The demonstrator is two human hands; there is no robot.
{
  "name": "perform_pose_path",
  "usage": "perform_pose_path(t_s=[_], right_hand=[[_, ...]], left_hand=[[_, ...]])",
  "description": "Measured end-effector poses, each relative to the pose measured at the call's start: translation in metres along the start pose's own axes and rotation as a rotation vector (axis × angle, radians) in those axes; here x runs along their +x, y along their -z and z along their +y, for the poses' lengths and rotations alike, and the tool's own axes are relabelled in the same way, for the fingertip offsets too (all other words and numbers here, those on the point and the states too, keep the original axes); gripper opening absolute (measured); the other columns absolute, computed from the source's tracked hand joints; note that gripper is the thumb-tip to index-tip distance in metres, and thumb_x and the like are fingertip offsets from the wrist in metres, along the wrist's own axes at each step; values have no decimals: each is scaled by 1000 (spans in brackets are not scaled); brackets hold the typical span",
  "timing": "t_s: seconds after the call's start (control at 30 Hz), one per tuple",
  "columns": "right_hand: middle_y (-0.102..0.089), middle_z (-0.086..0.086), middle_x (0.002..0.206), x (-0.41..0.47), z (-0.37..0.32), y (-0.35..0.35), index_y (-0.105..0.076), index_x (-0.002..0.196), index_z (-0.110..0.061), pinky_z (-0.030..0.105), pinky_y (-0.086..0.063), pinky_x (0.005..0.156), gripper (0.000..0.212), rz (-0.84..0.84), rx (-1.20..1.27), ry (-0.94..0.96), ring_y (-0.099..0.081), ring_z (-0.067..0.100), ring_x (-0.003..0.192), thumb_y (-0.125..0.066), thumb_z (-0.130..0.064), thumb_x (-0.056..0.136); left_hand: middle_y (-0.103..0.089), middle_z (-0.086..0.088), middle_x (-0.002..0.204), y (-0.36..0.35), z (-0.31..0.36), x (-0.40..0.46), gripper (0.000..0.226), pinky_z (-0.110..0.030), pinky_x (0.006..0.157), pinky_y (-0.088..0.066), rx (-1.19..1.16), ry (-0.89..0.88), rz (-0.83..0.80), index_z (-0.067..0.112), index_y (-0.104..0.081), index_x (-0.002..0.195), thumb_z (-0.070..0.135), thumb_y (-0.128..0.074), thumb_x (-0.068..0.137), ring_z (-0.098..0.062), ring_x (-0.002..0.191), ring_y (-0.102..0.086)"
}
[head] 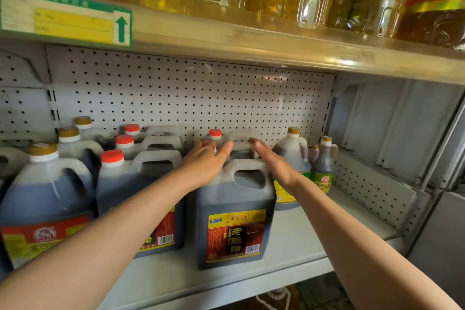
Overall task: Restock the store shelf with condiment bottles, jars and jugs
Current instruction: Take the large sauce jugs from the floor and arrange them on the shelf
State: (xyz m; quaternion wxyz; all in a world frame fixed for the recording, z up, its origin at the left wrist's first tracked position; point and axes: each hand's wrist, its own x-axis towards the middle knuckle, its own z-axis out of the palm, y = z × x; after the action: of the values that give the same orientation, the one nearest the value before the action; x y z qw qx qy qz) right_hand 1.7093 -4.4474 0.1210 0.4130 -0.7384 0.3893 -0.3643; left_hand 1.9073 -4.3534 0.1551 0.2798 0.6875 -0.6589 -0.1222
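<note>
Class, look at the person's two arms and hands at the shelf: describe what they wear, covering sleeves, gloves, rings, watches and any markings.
Both forearms are bare right down to the frame edge, with no sleeve showing. The left hand and right hand wear no gloves. No ring, watch, bracelet or marking shows on either.

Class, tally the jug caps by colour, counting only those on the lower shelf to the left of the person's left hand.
Red caps: 3
Gold caps: 3
Total: 6
</note>
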Motion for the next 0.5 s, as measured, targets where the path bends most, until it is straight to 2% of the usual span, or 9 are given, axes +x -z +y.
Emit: perform_pose_path(t_s=[0.1,0.2,0.27,0.3,0.37,0.43,0.5], right_hand=[[-39,-15,157,0,0,-5,-45,150,-37,39,-16,127,105,-20,70,39,-30,4,147,-52,-96,63],[-40,-13,158,4,4,-3,-48,149,-37,40,-16,127,103,-34,90,36,-30,5,148,-54,-95,63],[-44,-12,156,8,4,2,-52,143,-45,44,-21,126,90,-67,85,15,-35,8,146,-54,-94,68],[-47,-12,154,12,3,5,-54,140,-48,45,-24,124,86,-75,87,11,-39,10,144,-53,-95,68],[-42,-15,155,21,-1,10,-51,140,-51,44,-27,123,92,-49,94,8,-39,10,142,-51,-99,61],[-30,-18,160,32,-8,12,-40,147,-51,42,-21,125,101,-4,57,31,-28,8,148,-41,-102,61],[-18,-16,166,43,-11,11,-33,151,-53,43,-13,127,97,18,-6,46,-14,6,153,-32,-101,67]], left_hand=[[-41,-19,139,4,10,-10,49,-46,106,-37,119,13,-14,21,-44,131,50,-16,104,-36,131,-38],[-39,-19,140,6,14,-14,39,-47,108,-35,106,47,-6,19,-43,131,37,-18,108,-35,135,-32],[-36,-20,144,6,8,-11,48,-47,111,-33,78,38,-33,18,-41,133,49,-18,105,-36,138,-31],[-31,-20,150,7,3,-7,65,-47,114,-30,40,48,-62,18,-37,140,64,-15,99,-35,141,-28],[-13,-12,163,9,-3,3,98,-47,121,-16,-30,77,-77,28,-23,154,88,-6,78,-28,151,-11],[-1,-3,166,11,-4,17,104,-44,123,-4,-87,64,-73,36,-14,156,93,-4,70,-19,153,4],[2,-3,166,12,1,25,88,-42,123,3,-77,29,-86,35,-15,157,83,-7,83,-19,152,10]])
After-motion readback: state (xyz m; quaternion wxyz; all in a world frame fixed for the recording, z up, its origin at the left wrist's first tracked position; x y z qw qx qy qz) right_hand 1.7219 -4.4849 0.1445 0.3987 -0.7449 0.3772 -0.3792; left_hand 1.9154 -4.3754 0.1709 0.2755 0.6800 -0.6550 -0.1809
